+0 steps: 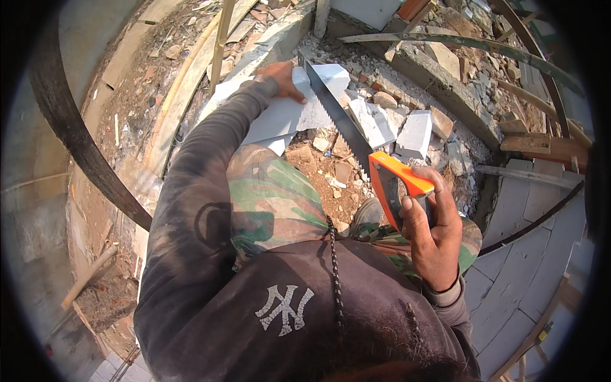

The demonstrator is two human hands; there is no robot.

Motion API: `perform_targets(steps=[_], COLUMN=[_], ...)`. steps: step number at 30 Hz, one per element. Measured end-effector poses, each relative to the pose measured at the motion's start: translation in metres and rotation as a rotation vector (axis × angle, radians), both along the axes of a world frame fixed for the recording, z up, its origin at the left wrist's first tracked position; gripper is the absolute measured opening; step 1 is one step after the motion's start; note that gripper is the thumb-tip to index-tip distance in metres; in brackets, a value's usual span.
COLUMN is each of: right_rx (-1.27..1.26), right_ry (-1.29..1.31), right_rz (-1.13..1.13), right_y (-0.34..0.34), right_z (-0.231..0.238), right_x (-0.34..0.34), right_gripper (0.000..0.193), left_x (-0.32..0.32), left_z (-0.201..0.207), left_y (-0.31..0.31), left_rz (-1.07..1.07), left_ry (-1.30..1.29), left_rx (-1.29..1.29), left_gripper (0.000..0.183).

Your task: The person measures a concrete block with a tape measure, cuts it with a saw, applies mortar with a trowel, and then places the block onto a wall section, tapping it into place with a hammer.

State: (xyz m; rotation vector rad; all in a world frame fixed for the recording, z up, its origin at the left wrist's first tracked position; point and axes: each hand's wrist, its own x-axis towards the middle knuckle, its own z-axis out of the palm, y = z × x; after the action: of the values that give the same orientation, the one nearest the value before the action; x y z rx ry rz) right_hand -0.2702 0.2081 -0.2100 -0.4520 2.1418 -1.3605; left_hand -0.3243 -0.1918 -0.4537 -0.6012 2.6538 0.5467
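My left hand (279, 81) lies over a white lightweight building block (277, 119), its thumb on the near face and its fingers at the far side, partly hidden. With my right hand (434, 232) I grip the orange and black handle of a hand saw (340, 120). Its dark toothed blade slants away to the upper left and its far part lies across the block, right of my left hand. From this angle I cannot tell how deep the teeth sit in the block. The block rests beside my knee in camouflage trousers (273, 191).
White block offcuts (415, 135) and broken rubble lie right of the blade. A concrete beam (439, 89) runs behind them. Wooden planks (184, 95) stretch along the left, and a curved dark strip (73, 127) crosses there. A wall of pale blocks (519, 267) stands at right.
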Motion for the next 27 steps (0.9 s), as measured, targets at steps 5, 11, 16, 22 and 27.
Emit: perform_targets(steps=[5,11,16,22,27], right_rx=[0.009,-0.003,0.168,0.01,0.019], right_ry=[0.257,0.101,0.15,0.151,0.014], right_rz=[0.042,-0.02,0.04,0.024,-0.057], right_y=[-0.045,0.012,-0.035,-0.035,0.007], right_z=[-0.05,-0.005,-0.025,-0.028,0.01], right_x=[-0.032,-0.004,-0.032,-0.033,-0.012], right_gripper=[0.04,0.04,0.038,0.037,0.037], left_x=[0.0,0.002,0.005,0.003,0.003], left_z=[0.001,-0.002,0.003,0.008,0.002], left_y=[0.011,0.0,0.021,0.019,0.021], left_rz=[0.035,0.074,0.021,0.038,0.022], left_ry=[0.005,-0.023,0.025,-0.024,-0.032], left_rx=[0.007,0.035,-0.004,-0.037,-0.037], left_gripper=[0.098,0.098,0.095,0.084,0.086])
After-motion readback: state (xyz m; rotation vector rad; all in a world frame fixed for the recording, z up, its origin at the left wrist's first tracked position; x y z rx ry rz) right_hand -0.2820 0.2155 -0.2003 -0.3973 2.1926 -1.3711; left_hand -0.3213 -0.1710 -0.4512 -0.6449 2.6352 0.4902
